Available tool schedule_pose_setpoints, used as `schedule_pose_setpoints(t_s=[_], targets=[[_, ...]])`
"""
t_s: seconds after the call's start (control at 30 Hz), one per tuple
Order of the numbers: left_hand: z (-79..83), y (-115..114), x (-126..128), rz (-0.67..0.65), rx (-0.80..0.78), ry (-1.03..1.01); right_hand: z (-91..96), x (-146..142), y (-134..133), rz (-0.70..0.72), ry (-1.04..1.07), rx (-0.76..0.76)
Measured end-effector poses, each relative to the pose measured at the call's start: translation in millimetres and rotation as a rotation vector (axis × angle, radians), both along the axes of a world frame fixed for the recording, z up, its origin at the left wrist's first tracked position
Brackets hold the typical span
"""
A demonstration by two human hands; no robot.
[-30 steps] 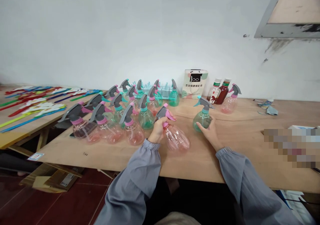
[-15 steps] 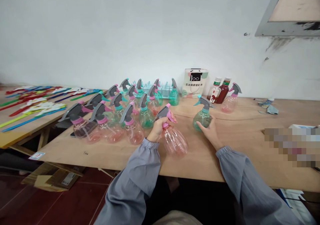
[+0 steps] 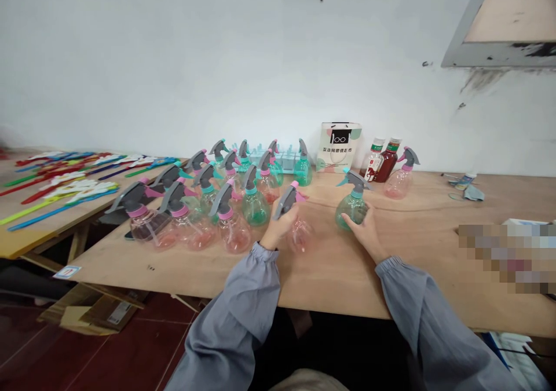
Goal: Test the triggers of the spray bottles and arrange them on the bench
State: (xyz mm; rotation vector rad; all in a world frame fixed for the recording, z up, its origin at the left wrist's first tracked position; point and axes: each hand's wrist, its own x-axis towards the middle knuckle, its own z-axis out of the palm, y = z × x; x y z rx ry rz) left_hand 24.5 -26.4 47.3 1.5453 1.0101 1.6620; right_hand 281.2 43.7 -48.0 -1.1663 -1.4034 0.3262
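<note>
My left hand is wrapped round the neck of a pink spray bottle with a grey head and pink trigger; part of the bottle is hidden behind the fingers. To its right, my right hand grips the round body of a green spray bottle, which stands upright with its teal nozzle pointing left. Left of my left hand, several more pink and green spray bottles stand in rows, the nearest being a pink spray bottle.
By the wall stand a paper bag, two bottles of dark red sauce and another pink spray bottle. Colourful plastic strips cover the left table. A blurred patch lies at the right.
The pink spray bottle in my left hand has swung from a slant towards me to a more upright pose, its base moving away from me. My right hand stays on the green spray bottle.
</note>
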Motion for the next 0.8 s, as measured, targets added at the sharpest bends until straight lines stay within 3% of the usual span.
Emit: schedule_pose_setpoints(t_s=[0.17, 0.3, 0.53, 0.63, 0.8], targets=[[1.0, 24.2, 5.2, 0.205, 0.069, 0.193, 4.4, -1.1, -2.5, 0.023, 0.011, -0.022], [-1.6, 33.5, 8.5, 0.28, 0.08, 0.26, 7.5, -2.4, -4.8, 0.03, 0.029, -0.051], [-38.4, -2.8, -4.6, 0.385, 0.001, 0.468, 3.6, -2.0, -2.1, 0.063, 0.057, -0.042], [-47.2, -8.5, -10.7, 0.43, -0.062, 0.596, -0.1, -1.0, 1.1, 0.047, 0.052, -0.028], [-41.3, 28.6, -11.8, 0.468, -0.099, 0.657, -4.6, -0.1, 3.6, 0.051, 0.047, -0.036]])
